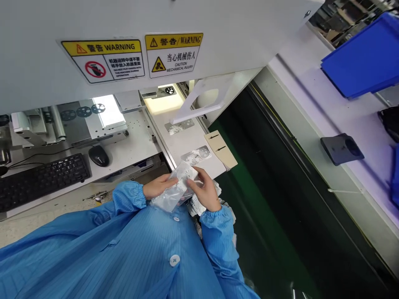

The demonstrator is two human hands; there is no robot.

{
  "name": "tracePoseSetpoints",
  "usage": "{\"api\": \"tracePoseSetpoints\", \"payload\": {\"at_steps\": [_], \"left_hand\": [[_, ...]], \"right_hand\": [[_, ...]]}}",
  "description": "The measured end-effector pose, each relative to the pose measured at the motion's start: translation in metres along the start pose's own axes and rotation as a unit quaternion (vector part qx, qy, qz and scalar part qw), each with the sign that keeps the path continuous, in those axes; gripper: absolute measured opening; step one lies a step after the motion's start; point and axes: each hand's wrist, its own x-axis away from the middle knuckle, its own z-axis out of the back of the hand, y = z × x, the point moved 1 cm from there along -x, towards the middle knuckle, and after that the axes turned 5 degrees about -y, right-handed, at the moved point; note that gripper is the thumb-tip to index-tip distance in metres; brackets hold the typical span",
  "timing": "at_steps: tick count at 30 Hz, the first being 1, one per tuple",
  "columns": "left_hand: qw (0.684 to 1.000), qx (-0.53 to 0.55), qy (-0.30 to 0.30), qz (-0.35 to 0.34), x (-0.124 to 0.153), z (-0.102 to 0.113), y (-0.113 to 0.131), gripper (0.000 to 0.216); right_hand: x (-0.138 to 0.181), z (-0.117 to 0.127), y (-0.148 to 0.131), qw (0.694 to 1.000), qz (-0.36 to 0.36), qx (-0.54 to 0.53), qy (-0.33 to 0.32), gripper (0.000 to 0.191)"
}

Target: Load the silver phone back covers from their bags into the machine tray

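A clear plastic bag (170, 198) is held in front of my body, just past the near end of the conveyor (170, 143). My left hand (159, 185) grips its left side, with the thumb on top. On the right side, my right hand (204, 189) pinches the bag near its upper end. Whether anything lies inside the bag is hard to make out. Beyond my hands, a thin plate (204, 153) with round camera holes and a white pattern lies on the belt. A similar plate (189, 123) lies farther up.
A machine housing (109, 18) with warning labels overhangs the belt. To the left are a keyboard (46, 180) and a mouse (99, 155). Beige board (220, 150) juts out right of the belt. A dark phone-shaped piece (338, 148) and blue bin (364, 54) occupy the right-hand bench.
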Motion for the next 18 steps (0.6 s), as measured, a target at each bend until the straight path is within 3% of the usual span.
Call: {"api": "tracePoseSetpoints", "payload": {"at_steps": [4, 7, 12, 15, 18], "left_hand": [[0.995, -0.045, -0.088, 0.007, 0.007, -0.001, -0.010, 0.049], [0.982, -0.095, -0.162, -0.001, 0.016, -0.001, -0.013, 0.041], [0.958, -0.189, -0.214, -0.011, 0.021, -0.004, -0.001, 0.039], [0.954, -0.202, -0.220, -0.011, 0.018, -0.006, 0.003, 0.041], [0.956, -0.196, -0.219, 0.009, 0.016, -0.004, 0.003, 0.041]], "right_hand": [[0.013, 0.004, 0.004, 0.999, -0.037, -0.029, 0.023, 0.033], [0.022, 0.006, 0.003, 0.996, -0.069, -0.063, 0.006, 0.029], [0.030, 0.009, -0.006, 0.995, -0.049, -0.070, 0.040, 0.023], [0.031, 0.013, -0.008, 0.990, -0.045, -0.099, 0.095, 0.023], [0.036, 0.034, 0.004, 0.963, -0.036, -0.137, 0.227, 0.027]]}}
